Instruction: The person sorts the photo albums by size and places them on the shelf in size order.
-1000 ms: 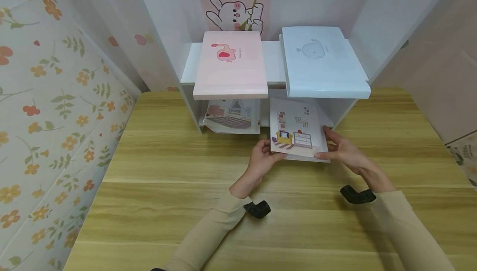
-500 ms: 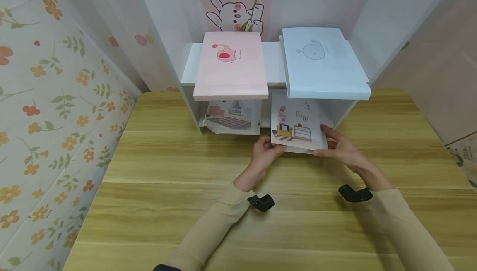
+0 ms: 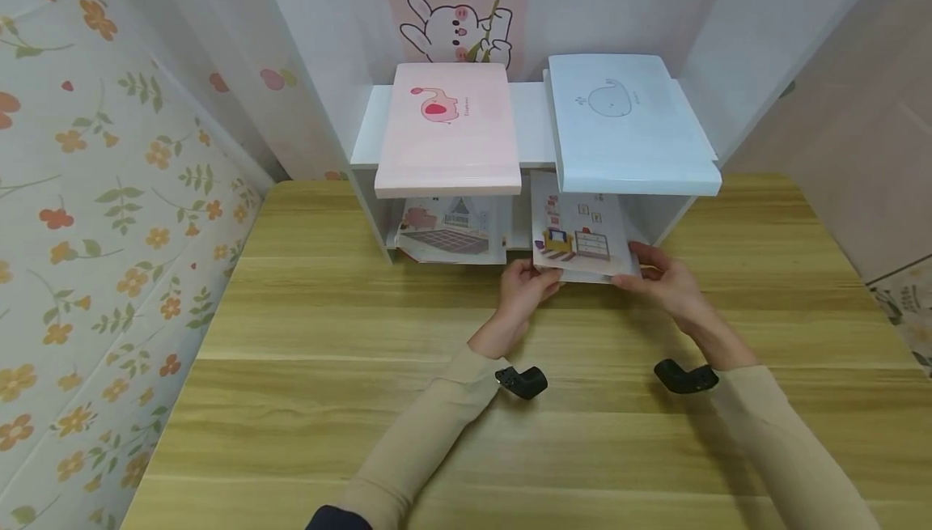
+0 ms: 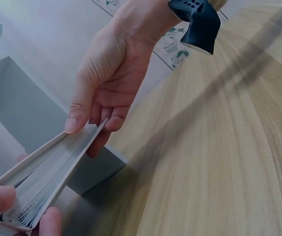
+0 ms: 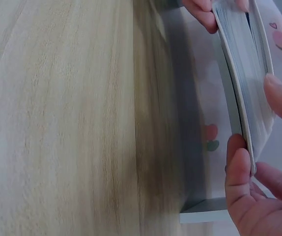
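Both hands hold a thick book point(image 3: 582, 259) with a room scene drawn on its pale cover. Its far part reaches into the lower right compartment of the white shelf unit point(image 3: 535, 121). My left hand point(image 3: 518, 295) pinches the near left corner, my right hand point(image 3: 666, 283) the near right corner. In the left wrist view the page edges point(image 4: 47, 172) show between the covers, which stand slightly apart. The right wrist view has the right thumb point(image 5: 281, 101) on one cover and fingers under the other. The book's far end is hidden under the blue book point(image 3: 626, 125) above.
A pink elephant book point(image 3: 447, 125) lies on the upper shelf beside the blue one, both jutting past its front edge. Another illustrated book point(image 3: 451, 231) lies in the lower left compartment. The unit stands at the back of a wooden table point(image 3: 328, 368).
Both hands have moved away from me, pushing the held book deeper into the lower right compartment. The other books have stayed where they were.
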Motion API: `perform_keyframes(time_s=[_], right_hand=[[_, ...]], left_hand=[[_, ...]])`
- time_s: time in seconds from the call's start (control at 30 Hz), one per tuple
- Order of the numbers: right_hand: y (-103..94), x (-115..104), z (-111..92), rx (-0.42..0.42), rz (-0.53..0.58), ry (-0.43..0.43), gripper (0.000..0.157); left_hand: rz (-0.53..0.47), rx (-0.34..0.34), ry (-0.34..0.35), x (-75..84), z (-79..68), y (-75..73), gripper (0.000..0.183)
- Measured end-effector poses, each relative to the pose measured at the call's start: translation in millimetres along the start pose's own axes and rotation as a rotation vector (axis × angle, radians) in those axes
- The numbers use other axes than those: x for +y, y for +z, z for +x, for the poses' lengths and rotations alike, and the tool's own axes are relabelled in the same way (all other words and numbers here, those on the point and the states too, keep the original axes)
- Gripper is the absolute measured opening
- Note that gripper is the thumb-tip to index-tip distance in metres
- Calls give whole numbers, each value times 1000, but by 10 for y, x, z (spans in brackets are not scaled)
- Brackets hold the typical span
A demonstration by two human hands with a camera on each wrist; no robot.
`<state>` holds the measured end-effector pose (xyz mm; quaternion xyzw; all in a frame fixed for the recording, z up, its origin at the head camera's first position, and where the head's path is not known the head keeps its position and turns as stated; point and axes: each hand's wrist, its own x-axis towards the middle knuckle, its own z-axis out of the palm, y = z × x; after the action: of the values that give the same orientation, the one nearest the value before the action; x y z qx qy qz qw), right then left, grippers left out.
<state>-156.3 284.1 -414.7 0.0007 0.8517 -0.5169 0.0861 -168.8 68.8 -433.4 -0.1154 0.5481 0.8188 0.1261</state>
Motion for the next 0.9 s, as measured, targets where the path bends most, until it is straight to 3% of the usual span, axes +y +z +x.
perform_keyframes(time_s=[0.1,0.3,0.67,0.9], right_hand=[[13,5,23,34,12,-5,73],[32,5,59,81,62,-15,66],[60,-6,109,149,75,11,58],[81,0,135,186,84,12,56]], left_hand=[[-27,7,-31,14,28,10,17],[-76,16,-106,43,73,27,22],[-89,2,-145,64,138,56,12],[-104,2,-190,81,211,79,16]])
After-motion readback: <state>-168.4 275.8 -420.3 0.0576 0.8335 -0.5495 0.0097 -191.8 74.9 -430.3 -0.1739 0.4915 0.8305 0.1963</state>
